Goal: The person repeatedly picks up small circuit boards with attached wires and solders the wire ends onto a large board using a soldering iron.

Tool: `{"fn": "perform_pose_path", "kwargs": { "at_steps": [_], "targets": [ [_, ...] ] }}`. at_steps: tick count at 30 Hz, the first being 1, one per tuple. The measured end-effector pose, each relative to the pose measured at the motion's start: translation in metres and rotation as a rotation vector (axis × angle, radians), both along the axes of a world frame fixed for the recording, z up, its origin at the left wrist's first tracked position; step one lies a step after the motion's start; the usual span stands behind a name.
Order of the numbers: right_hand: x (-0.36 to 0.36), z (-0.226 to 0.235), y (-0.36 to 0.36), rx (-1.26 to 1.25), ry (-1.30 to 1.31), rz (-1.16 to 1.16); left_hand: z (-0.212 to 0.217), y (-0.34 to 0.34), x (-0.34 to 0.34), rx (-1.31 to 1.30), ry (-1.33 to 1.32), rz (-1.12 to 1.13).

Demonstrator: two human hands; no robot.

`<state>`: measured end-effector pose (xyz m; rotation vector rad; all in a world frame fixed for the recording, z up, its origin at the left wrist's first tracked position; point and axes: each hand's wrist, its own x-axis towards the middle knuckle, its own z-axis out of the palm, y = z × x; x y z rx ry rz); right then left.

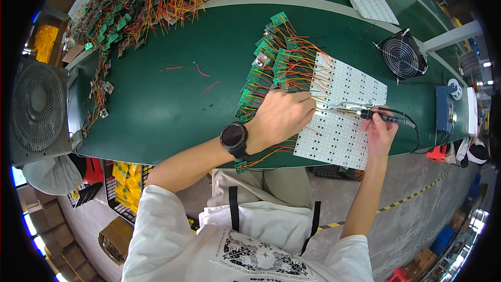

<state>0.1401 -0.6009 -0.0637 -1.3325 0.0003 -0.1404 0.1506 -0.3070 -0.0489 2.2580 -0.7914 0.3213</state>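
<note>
In my right hand is a soldering iron with a thin metal feed tube along it and a black cable trailing right. Its tip points left, low over a white LED panel dotted with rows of small pads. My left hand, a dark watch on its wrist, is closed at the panel's left edge, fingertips near the iron's tip. What those fingertips pinch is too small to make out. Small green circuit boards with red and yellow wires lie along the panel's left side, their wires reaching onto it.
A large heap of wired circuit boards covers the back left. A black fan stands at the right, near a blue box with a solder spool. A grey fan is far left. Wire scraps lie mid-table.
</note>
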Motion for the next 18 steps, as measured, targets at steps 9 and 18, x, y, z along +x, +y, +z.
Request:
{"fn": "perform_pose_path", "kwargs": {
  "at_steps": [9,18],
  "targets": [
    [-0.001,0.005,0.004,-0.012,0.005,-0.027,0.029,0.021,0.004,0.082,0.141,-0.409],
    [-0.001,0.009,0.008,0.006,-0.001,-0.031,0.019,0.018,0.005,0.171,0.067,-0.49]
  ]
}}
